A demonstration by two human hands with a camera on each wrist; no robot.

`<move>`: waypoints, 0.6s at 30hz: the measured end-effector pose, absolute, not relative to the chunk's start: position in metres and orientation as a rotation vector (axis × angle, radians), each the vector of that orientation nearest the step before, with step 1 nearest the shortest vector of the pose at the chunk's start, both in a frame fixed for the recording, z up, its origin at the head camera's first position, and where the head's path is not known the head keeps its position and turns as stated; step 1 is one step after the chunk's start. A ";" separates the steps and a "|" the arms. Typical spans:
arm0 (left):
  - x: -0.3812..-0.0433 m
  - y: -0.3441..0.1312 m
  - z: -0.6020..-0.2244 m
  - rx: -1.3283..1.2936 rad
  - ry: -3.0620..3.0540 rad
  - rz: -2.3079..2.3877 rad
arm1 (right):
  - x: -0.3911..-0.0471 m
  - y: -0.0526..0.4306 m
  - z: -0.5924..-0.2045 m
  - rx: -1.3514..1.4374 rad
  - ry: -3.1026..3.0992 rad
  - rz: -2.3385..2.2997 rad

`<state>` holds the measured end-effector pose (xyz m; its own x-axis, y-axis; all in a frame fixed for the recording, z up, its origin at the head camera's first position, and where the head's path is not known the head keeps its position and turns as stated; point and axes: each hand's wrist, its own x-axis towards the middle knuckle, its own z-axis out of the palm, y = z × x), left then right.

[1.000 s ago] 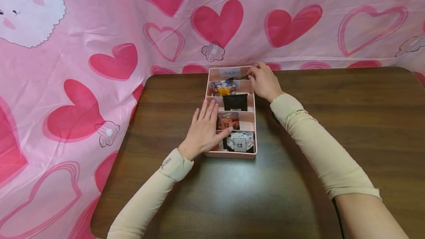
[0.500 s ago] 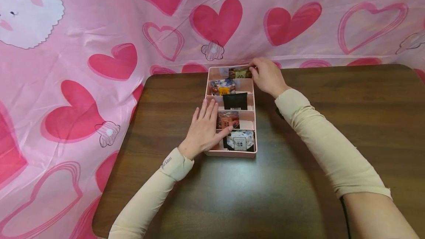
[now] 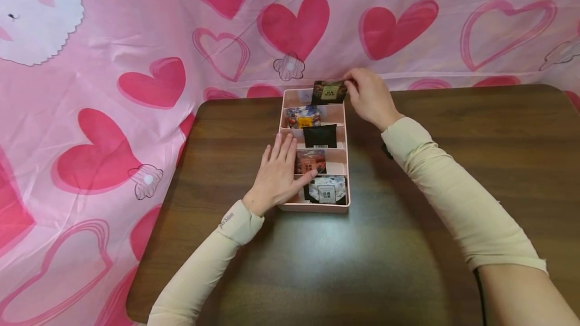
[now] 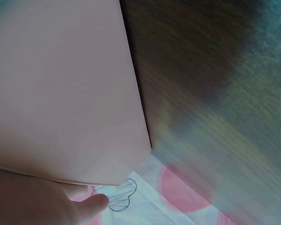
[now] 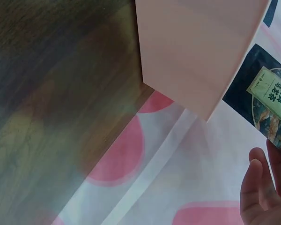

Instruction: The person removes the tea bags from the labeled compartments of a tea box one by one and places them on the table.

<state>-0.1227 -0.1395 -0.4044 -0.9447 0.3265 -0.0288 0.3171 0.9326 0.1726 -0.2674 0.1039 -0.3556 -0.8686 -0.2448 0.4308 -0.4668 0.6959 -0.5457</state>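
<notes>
My right hand [image 3: 372,98] pinches a dark tea sachet [image 3: 329,92] with a green label by its right edge. The sachet stands above the rear compartment of a pink divided box [image 3: 317,209], its lower edge overlapping the rim. The right wrist view shows the label [image 5: 271,93] beyond the box wall. Over the box's left rim lies my left hand [image 3: 277,177], fingers straight and thumb reaching across toward the front sachets. Further forward in the box are a blue patterned sachet [image 3: 304,117], a black one [image 3: 320,136], a red-brown one [image 3: 310,161] and a white one [image 3: 327,190].
The box stands on a dark wooden table [image 3: 408,245], near its back edge. A pink cloth [image 3: 217,4] printed with hearts hangs behind the table and along its left side. A cord [image 3: 480,296] runs below the right forearm.
My right hand has risen and moved slightly right, drawing the green-labelled tea sachet up out of the rear compartment. The left hand has stayed on the box.
</notes>
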 end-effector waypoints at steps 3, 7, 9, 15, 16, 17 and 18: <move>-0.123 -0.140 -0.405 0.506 3.030 0.259 | -0.267 0.105 -0.355 0.557 -2.552 0.977; -0.124 -0.139 -0.405 0.500 3.023 0.264 | -0.268 0.107 -0.353 0.540 -2.527 1.012; -0.124 -0.139 -0.404 0.497 3.021 0.263 | -0.268 0.108 -0.350 0.531 -2.517 1.025; -0.123 -0.139 -0.404 0.489 3.016 0.267 | -0.267 0.114 -0.345 0.515 -2.526 1.034; -0.123 -0.139 -0.404 0.491 3.016 0.267 | -0.267 0.115 -0.345 0.510 -2.529 1.035; -0.123 -0.139 -0.404 0.491 3.017 0.267 | -0.267 0.116 -0.345 0.503 -2.532 1.037; -0.123 -0.139 -0.404 0.492 3.017 0.269 | -0.267 0.118 -0.346 0.496 -2.534 1.040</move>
